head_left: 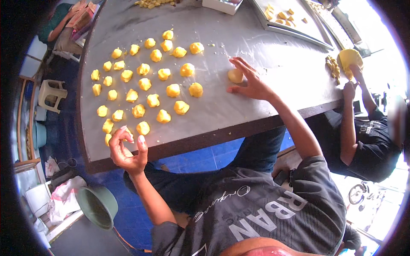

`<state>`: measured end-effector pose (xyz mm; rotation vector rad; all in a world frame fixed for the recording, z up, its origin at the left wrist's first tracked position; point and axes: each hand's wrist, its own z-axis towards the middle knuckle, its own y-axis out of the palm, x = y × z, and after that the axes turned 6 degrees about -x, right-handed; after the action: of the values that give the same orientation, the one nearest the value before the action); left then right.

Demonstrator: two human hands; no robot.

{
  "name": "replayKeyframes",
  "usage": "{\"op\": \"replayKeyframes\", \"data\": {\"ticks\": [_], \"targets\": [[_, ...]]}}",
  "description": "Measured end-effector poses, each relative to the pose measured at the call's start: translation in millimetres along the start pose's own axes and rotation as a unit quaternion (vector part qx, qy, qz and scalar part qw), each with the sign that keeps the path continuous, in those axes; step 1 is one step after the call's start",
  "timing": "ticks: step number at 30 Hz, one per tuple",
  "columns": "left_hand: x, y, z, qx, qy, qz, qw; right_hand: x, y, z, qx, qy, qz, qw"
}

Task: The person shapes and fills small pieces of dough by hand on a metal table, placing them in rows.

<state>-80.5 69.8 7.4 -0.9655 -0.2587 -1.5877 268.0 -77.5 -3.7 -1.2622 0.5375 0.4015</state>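
Fingers (245, 67) of the right hand (256, 86) stand wide apart from the thumb, arched about a smooth yellow ball (234, 76) on the grey tabletop (218, 115); contact cannot be told. The ball, right of the rows of rough yellow lumps (144, 84), appears nearly round, so its long axis and pointing direction cannot be fixed. Left hand (131, 158): curled fingers, thumb raised apart, beside the nearest lumps; any grip is unclear.

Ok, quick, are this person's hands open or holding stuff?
Left hand: half-open by the dough lumps; can't tell if it's holding one.
Right hand: open around a dough ball.
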Motion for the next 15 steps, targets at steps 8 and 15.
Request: {"op": "replayKeyframes", "data": {"ticks": [8, 15], "targets": [[1, -1, 0, -0.007, -0.001, 0.002, 1.0, 5, 10, 0, 0.006, 0.062, 0.078, 0.995], [0, -2, 0, -0.013, 0.001, 0.003, 1.0, 3, 10, 1, -0.004, 0.054, 0.08, 0.995]]}}
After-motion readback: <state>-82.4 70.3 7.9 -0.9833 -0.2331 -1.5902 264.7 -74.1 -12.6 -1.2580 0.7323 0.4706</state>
